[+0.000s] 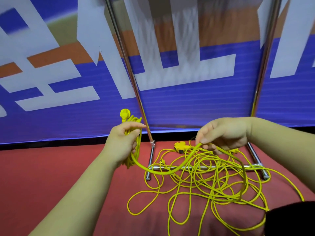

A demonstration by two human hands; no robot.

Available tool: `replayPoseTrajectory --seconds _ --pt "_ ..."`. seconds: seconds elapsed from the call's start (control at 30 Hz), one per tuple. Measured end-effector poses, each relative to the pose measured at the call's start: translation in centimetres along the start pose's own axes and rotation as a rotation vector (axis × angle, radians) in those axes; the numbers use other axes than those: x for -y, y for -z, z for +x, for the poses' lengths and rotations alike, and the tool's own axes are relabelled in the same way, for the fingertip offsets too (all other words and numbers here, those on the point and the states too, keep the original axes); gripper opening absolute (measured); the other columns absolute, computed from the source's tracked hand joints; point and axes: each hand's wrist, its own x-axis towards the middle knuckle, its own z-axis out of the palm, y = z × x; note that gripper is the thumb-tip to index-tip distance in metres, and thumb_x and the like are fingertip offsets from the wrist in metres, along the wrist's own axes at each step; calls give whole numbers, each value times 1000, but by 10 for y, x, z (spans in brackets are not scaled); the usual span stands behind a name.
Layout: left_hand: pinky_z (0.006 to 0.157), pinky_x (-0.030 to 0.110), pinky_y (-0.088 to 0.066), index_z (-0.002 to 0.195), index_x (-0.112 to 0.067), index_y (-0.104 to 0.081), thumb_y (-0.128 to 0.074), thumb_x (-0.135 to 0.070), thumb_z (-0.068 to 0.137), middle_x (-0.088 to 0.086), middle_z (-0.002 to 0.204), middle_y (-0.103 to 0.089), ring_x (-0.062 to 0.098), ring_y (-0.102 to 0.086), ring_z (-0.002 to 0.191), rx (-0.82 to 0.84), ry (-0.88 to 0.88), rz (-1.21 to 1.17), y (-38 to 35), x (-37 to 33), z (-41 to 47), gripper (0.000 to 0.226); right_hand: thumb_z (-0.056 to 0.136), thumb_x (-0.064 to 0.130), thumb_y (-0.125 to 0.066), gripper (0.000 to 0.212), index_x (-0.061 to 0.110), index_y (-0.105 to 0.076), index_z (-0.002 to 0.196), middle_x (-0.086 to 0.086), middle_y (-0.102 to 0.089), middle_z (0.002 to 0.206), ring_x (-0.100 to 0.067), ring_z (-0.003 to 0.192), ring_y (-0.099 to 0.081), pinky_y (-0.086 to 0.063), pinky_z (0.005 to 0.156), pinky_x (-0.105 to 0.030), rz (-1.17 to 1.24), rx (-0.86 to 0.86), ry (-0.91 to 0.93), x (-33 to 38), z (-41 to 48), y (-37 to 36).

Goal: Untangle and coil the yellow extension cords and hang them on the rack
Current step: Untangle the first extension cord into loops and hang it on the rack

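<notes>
While the left hand grips a coiled bundle, the right hand pinches the yellow cord between them. Below it sprawls the tangle.

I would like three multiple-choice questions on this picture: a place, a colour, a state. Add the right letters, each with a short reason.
1. Where does the tangled pile of cord lie?
A) on the red floor, around the base of the rack
B) over a top bar
C) on a table

2. What colour is the plug above the left hand?
A) black
B) yellow
C) white

3. What is the right hand doing?
A) hanging open
B) pinching a strand of cord
C) gripping a pole

Answers:
1 A, its loops lie on the floor across the base bar.
2 B, it is yellow like the coil that hand grips.
3 B, fingers and thumb close on the strand.
</notes>
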Motion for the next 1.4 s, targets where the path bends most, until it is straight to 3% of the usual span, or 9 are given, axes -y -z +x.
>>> replayPoseTrajectory --seconds 0.23,0.37,0.53,0.73,0.83,0.93,1.0,1.1,1.4 --pt "44 26 -39 97 -27 -78 -64 -11 96 3 52 -38 19 -36 44 120 12 74 -23 -12 -6 22 85 11 -76 8 18 -77 82 -3 -74 74 -11 65 -62 -50 68 -31 -401 -558 323 18 8 -17" --pt "41 23 -34 103 -27 -78 -77 -27 85 0 48 -41 18 -37 40 221 16 86 -41 -22 -13 18 85 23 -77 6 29 -76 84 15 -72 75 8 67 -62 -45 65 -13 -696 -763 473 30 9 -30" --pt "39 17 -30 107 -26 -75 -82 -29 79 -11 40 -43 7 -35 35 259 53 120 -59 -27 -16 29 84 25 -78 4 25 -78 88 22 -66 71 15 69 -60 -41 63 -5 -643 -874 594 35 11 -41" --pt "40 16 -32 104 -14 -76 -75 -19 88 -12 46 -52 5 -38 36 344 2 117 -75 -29 -21 17 85 20 -77 6 22 -79 90 9 -76 83 -1 80 -70 -53 74 -19 -582 -798 685 43 7 -55" --pt "41 18 -28 93 -13 -75 -70 -17 92 -10 44 -45 10 -33 36 304 -46 91 -72 -33 -18 6 87 12 -74 7 15 -73 93 0 -72 78 -12 69 -66 -56 70 -28 -404 -651 737 48 -1 -48" --pt "42 18 -25 89 -13 -72 -68 -19 94 -7 45 -39 13 -31 37 176 -114 80 -60 -39 -12 9 84 12 -76 20 15 -60 97 -14 -58 73 -23 66 -55 -49 59 -24 -262 -424 624 44 -9 -24" --pt "41 18 -25 87 -11 -71 -66 -18 95 -6 44 -35 15 -30 37 67 -124 55 -47 -41 -7 12 79 16 -73 20 15 -59 94 -10 -59 72 -27 75 -51 -45 63 -25 -236 -336 503 34 -7 -10" --pt "42 23 -27 83 -15 -71 -65 -20 96 3 49 -31 19 -29 39 -69 -146 5 -28 -41 2 16 77 18 -65 15 14 -62 91 -7 -67 79 -22 81 -58 -47 75 -27 -224 -284 342 15 3 1" --pt "41 25 -37 103 -22 -73 -66 -16 95 8 66 -49 18 -35 43 -207 -24 -113 -2 -10 14 12 94 10 -55 22 11 -74 107 -4 -66 88 -16 77 -65 -50 73 -29 -59 -216 184 3 14 2"
